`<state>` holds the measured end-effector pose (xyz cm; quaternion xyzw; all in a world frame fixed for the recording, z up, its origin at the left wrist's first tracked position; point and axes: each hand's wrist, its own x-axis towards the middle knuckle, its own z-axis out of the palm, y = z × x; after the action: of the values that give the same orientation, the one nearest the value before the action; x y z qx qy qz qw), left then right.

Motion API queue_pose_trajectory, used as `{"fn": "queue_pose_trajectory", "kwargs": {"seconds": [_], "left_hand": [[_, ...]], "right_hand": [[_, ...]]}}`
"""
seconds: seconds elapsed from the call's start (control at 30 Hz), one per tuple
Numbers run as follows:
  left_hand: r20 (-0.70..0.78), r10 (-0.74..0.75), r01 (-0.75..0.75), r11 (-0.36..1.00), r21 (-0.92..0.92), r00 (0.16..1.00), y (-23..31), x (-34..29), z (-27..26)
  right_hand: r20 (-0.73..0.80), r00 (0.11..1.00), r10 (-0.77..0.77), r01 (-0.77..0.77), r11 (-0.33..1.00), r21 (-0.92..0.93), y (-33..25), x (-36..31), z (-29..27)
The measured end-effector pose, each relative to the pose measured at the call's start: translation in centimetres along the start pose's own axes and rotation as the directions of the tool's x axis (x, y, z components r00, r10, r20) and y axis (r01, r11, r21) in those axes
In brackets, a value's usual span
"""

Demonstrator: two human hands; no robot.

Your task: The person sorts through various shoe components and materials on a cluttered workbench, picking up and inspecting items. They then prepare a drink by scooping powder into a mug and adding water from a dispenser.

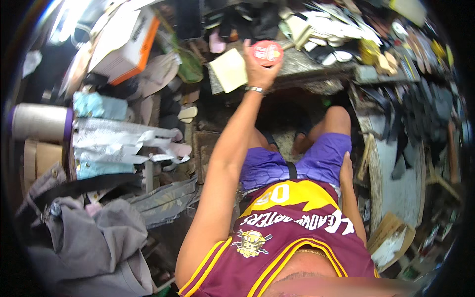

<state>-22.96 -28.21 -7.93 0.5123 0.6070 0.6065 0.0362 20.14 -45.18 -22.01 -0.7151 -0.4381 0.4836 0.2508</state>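
My left hand (263,75) reaches out over the far bench, its fingers wrapped round the side of a red round tin (267,52). The tin's printed round top faces up at me. Just left of it, a pale yellow sheet-like piece (228,70) lies at the bench edge. My right hand (347,170) rests along the outer side of my right thigh, against the purple shorts (324,161). It seems to lie flat and holds nothing I can see; part of its fingers is hidden.
Shoe soles and white cut pieces (336,29) crowd the worn bench (316,69). An orange-and-white box (126,44) stands at far left, above a large thread spool (42,122) and plastic bags (111,141). Black strips (428,114) hang at right; grey cloth (94,247) lies near left.
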Motion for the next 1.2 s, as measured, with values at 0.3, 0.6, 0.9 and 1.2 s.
{"fn": "queue_pose_trajectory", "kwargs": {"seconds": [0.3, 0.6, 0.9, 1.2], "left_hand": [[-0.038, -0.006, 0.013, 0.984, 0.180, 0.999, 2.1, -2.1, -2.3], [-0.007, -0.114, 0.112, 0.961, 0.254, 0.993, 4.5, -16.9, -10.0], [-0.197, -0.423, 0.456, 0.693, 0.557, 0.884, 4.4, -26.0, -16.6], [0.122, -0.811, 0.349, 0.376, 0.858, 0.572, -0.2, -23.0, -14.7]], "right_hand": [[0.055, 0.827, -0.560, 0.517, 0.718, -0.467, -6.1, -2.3, 3.6], [0.470, 0.745, -0.473, 0.629, 0.264, -0.732, -7.7, -2.0, 5.5], [0.304, 0.913, 0.272, -0.346, 0.912, 0.222, 2.0, -2.8, -2.2], [0.770, 0.487, 0.411, -0.631, 0.776, -0.015, -7.4, -0.7, 2.1]]}}
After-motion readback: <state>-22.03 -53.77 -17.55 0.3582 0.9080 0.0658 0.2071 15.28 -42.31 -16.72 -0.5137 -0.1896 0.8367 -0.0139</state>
